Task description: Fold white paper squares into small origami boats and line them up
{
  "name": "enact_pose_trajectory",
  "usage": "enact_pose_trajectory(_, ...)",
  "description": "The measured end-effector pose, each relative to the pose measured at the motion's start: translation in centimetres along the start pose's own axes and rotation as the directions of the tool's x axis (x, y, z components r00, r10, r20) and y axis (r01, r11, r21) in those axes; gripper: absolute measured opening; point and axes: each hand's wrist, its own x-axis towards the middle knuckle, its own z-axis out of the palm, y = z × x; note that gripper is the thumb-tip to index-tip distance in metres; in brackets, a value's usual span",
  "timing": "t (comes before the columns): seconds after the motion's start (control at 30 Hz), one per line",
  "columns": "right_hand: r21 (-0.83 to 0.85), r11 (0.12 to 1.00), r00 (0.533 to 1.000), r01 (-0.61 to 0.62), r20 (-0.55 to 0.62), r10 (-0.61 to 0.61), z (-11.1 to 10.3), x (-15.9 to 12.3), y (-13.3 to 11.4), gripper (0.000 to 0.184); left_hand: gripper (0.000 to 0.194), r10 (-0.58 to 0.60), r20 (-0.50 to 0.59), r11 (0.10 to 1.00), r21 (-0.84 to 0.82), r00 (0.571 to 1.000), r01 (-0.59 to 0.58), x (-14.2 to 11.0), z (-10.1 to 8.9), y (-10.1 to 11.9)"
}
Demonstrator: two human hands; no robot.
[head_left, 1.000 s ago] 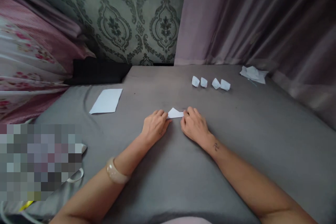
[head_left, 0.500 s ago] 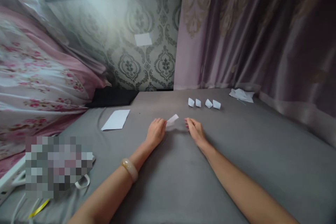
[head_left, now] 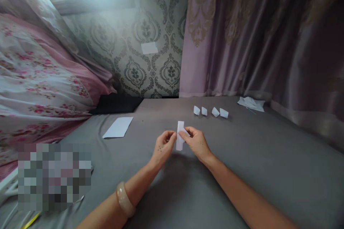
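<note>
Gripping the folded white paper [head_left: 180,126], the left hand [head_left: 164,146] and right hand [head_left: 197,144] hide its middle.

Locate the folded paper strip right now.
In the head view, the folded white paper strip is held between the left hand and right hand, with four small folded paper pieces beyond it to the right.

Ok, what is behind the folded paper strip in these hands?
Behind the folded paper strip: gray cloth, then four small folded paper pieces. The left hand and right hand cover its middle, hiding any folds there.
</note>
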Motion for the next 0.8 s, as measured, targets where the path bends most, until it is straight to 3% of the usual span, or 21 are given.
enact_pose_trajectory(0.17,-0.161,0.983,0.995,0.089,0.058,-0.080,-0.1,0.0,0.1,0.027,0.031,-0.038,0.005,0.979,-0.201,0.999,0.038,0.9,-0.2,0.7)
enact_pose_trajectory(0.27,-0.289,0.946,0.987,0.146,-0.021,-0.159,0.1,-0.3,0.1,0.027,0.029,-0.103,0.005,0.951,-0.291,0.995,0.100,1.2,-0.2,0.3)
enact_pose_trajectory(0.37,-0.464,0.856,0.949,0.227,-0.094,-0.302,0.3,-0.7,0.1,0.024,0.030,-0.159,-0.002,0.916,-0.374,0.987,0.147,1.2,-0.4,-0.3)
enact_pose_trajectory(0.47,-0.557,0.756,0.906,0.344,-0.015,-0.423,0.5,-1.2,0.0,0.016,0.030,-0.169,-0.001,0.883,-0.444,0.986,0.152,1.2,-0.6,-0.7)
enact_pose_trajectory(0.6,-0.610,0.666,0.872,0.430,0.091,-0.480,0.9,-1.6,-0.1,0.012,0.028,-0.161,0.019,0.855,-0.496,0.987,0.150,1.1,-0.9,-1.2)
enact_pose_trajectory(0.8,-0.719,0.494,0.817,0.489,0.179,-0.548,1.2,-1.9,0.3,0.027,0.029,-0.132,0.053,0.850,-0.508,0.990,0.140,0.9,-1.0,-1.6)
